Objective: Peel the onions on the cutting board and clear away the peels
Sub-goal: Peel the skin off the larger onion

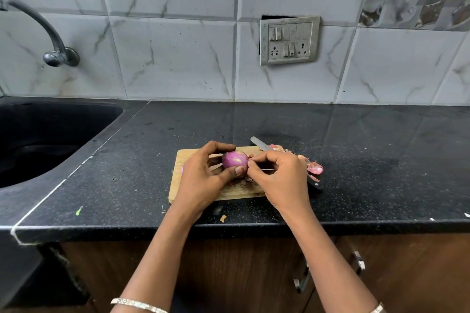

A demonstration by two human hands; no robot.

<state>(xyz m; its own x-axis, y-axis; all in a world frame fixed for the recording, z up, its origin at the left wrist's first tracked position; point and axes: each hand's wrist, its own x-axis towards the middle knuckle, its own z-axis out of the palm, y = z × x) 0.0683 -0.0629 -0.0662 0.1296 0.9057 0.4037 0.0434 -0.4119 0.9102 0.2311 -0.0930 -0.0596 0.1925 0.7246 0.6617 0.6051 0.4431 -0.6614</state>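
one onion (234, 159), pink-purple & mostly bare of dry skin, is held over the middle of the cutting board (236, 192); whether it touches the board can't be told. it is gripped by the l hand (203, 175), fingers curled over its top & thumb pressed on its near side. the onion's right end is met by the r hand (279, 175), thumb & forefinger pinched narrow on a small skin strip (250, 157) there, other fingers loosely curled. a knife (260, 144) is laid along the board's right edge, blade tip past the far right corner, black handle at the near right, partly hidden by the r hand. a heap of peels (314, 168) is strewn on the counter (356, 147) just right of the board, beside the knife. a few dry scraps are seen on the board under the onion, & one small scrap (223, 218) lies just in front of the board. a black sink (50, 134) is set well left of the board, w/ a tap (48, 33) on the wall above it. a switch & socket plate (289, 40) is fixed to the tiled wall behind the board, to the right.
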